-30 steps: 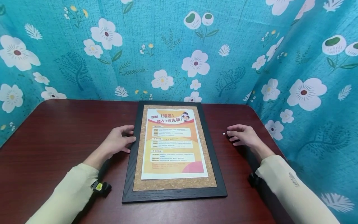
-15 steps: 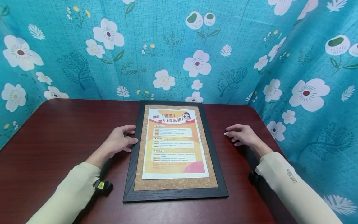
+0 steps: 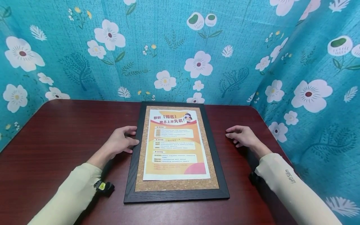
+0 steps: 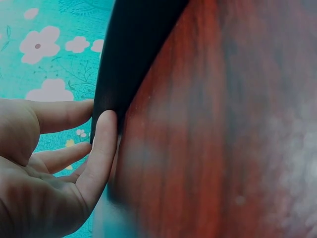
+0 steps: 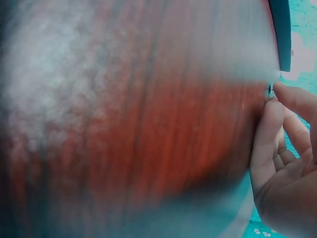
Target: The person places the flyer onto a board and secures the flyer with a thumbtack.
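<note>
Thumb and forefinger of the right hand [image 3: 242, 137] have come together on a tiny pin-like piece [image 5: 270, 89], which showed as a pale speck in the earlier head views and is now hidden there. Only the right wrist view catches it, dark and too small to name surely, seemingly pinched between the tips; whether it has left the wood cannot be told. Picking it up looks to be the step in hand. Next, I judge, comes a clean lift with the pinch kept firm and any point turned away from the skin.

Nearest are two pale sleeves [image 3: 71, 190], with a black wrist camera [image 3: 104, 188] plain at the left cuff. Between the forearms lies a framed corkboard [image 3: 180, 185], flat, bearing a yellow and orange poster [image 3: 175, 167] with Chinese headings; no pins can be made out at its corners. Relaxed rather than clenched, the left hand [image 3: 119, 140] touches the board's left edge with thumb and fingers, probably to steady it. Right of the board, the pinching hand stays apart from it.

Underneath is a glossy, dark red wood-grain table [image 3: 70, 131] with rounded far corners. Beyond it hangs a turquoise curtain [image 3: 163, 18] printed with white flowers and leafy sprigs, wrapping round the right side.
</note>
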A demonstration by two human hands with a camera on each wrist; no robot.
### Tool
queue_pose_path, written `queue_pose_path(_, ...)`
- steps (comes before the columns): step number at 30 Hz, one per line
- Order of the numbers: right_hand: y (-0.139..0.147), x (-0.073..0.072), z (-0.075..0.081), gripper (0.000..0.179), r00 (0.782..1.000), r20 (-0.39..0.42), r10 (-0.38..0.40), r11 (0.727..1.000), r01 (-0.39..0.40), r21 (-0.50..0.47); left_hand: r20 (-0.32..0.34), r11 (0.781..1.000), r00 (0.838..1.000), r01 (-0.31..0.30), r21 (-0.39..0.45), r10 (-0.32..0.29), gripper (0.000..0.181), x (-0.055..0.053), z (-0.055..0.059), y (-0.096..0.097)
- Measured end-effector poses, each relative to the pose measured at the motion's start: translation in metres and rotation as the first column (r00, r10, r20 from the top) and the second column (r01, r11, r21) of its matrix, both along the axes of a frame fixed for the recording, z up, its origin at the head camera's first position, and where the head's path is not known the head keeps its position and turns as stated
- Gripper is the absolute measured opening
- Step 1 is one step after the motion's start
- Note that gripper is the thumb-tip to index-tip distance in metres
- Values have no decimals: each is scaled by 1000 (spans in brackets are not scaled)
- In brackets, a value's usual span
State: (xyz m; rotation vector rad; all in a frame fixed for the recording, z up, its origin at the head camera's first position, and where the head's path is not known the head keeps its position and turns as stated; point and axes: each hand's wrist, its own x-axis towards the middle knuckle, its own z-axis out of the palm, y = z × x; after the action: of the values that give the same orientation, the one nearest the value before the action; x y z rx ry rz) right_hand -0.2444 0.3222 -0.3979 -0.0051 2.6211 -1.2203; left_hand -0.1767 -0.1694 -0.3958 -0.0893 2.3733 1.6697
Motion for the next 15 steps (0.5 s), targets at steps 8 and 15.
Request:
queue_pose_path(8, -1, -1, -3, 34, 1000, 7, -17, 1000, 17, 1, -1, 1000, 1000, -7, -2, 7, 66, 1, -1, 0)
queue_pose_path(15, 0, -1, -4, 32, 1000, -8, -15, 1000, 15, -3, 3, 1000, 1000, -20, -14, 20, 65, 0, -2, -1)
